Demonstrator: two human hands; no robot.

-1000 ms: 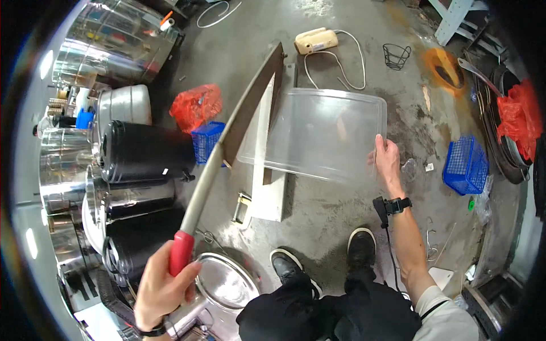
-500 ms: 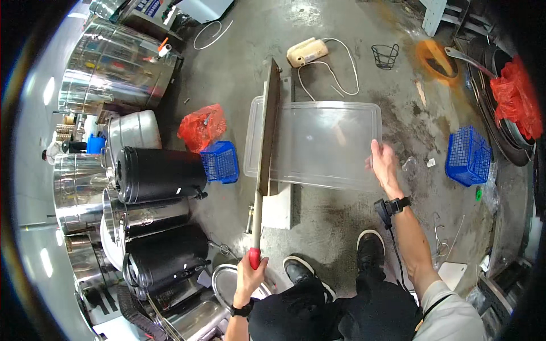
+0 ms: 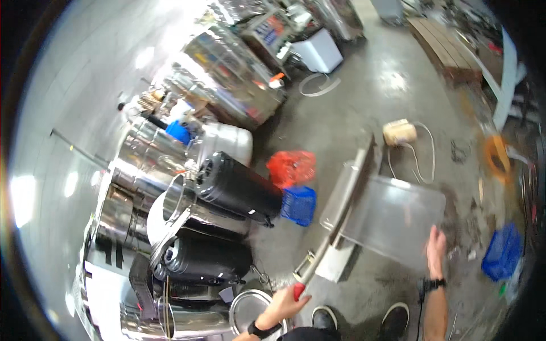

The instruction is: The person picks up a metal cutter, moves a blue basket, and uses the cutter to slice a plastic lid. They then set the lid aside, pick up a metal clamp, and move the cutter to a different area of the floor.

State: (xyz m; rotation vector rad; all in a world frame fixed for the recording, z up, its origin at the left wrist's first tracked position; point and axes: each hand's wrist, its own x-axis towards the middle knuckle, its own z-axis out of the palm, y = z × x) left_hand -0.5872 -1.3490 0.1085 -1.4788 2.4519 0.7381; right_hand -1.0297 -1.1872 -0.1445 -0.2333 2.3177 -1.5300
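Note:
My left hand [image 3: 289, 304] is closed around the red grip [image 3: 299, 290] of a long lever blade [image 3: 355, 182], which slants away from me and looks like a guillotine cutter. Beneath it is a narrow white base [image 3: 335, 262]. A clear rectangular plastic lid [image 3: 395, 216] passes under the blade. Its larger part lies to the right, and a smaller part [image 3: 341, 196] shows on the left. My right hand [image 3: 436, 247] holds the lid's near right edge, thumb and fingers at the rim.
Left stand black cylindrical containers [image 3: 239, 184] and steel drums [image 3: 227, 79]. Between them and the blade lie a red plastic bag [image 3: 291, 166] and a blue basket [image 3: 299, 206]. Beyond the lid is a cream-coloured box [image 3: 400, 132] with a cord. Another blue basket [image 3: 503, 253] sits at right.
The view has swung left and tilted up, so the scene appears shifted right and lower. Both hands keep their holds on the lever grip and the plastic lid.

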